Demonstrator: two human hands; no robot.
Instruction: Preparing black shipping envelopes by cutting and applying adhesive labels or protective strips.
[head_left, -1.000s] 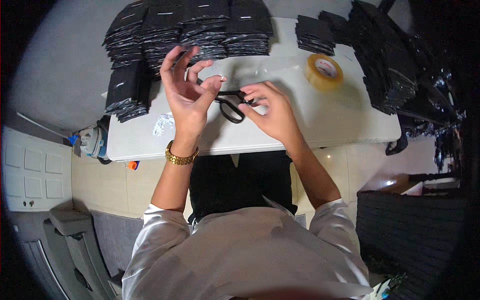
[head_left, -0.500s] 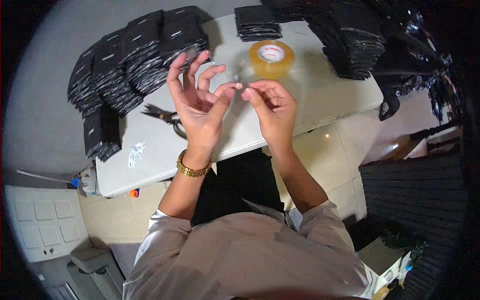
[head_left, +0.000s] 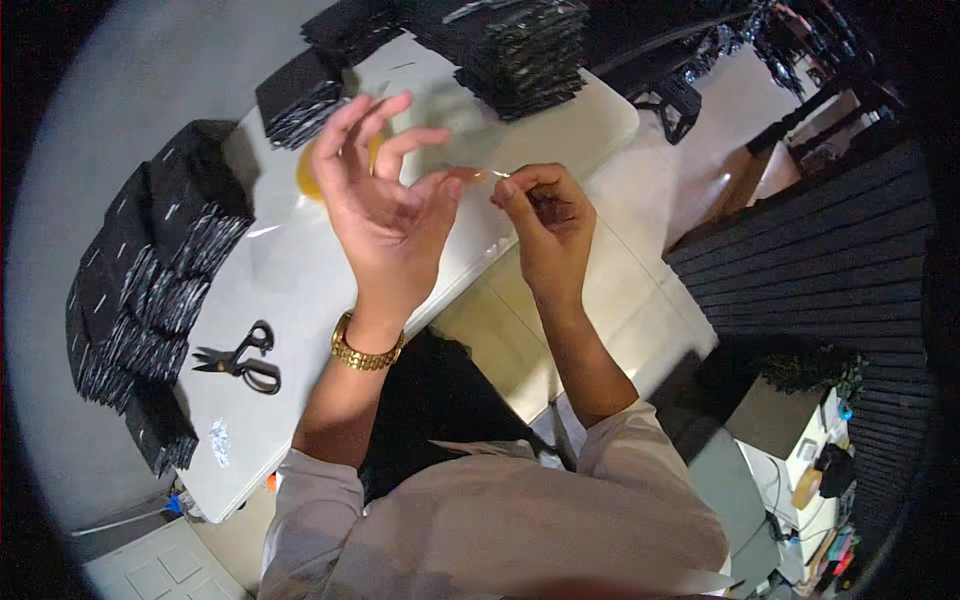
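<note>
Both my hands are raised over the white table (head_left: 330, 300), their fingertips close together. My left hand (head_left: 385, 220), with a gold watch (head_left: 365, 345) at its wrist, pinches with thumb and forefinger while its other fingers spread upward. Thumb and curled fingers of my right hand (head_left: 552, 225) are closed on a tiny shiny strip (head_left: 498, 174), which reaches toward the left forefinger. Whether the left pinch also holds it is too small to tell. Partly hidden behind the left hand is a roll of yellowish clear tape (head_left: 309, 178). Black-handled scissors (head_left: 243, 362) lie on the table, blades apart.
Stacks of folded black plastic packets (head_left: 165, 225) line the table's left side, with more stacks (head_left: 520, 60) at the far end. A crumpled clear scrap (head_left: 220, 442) lies near the left corner. A dark ribbed surface (head_left: 800, 270) is at right, beyond the tiled floor (head_left: 500, 340).
My view has turned to the right, so the table, scissors and stacks appear shifted left and tilted. Both hands stay raised together in nearly the same pose.
</note>
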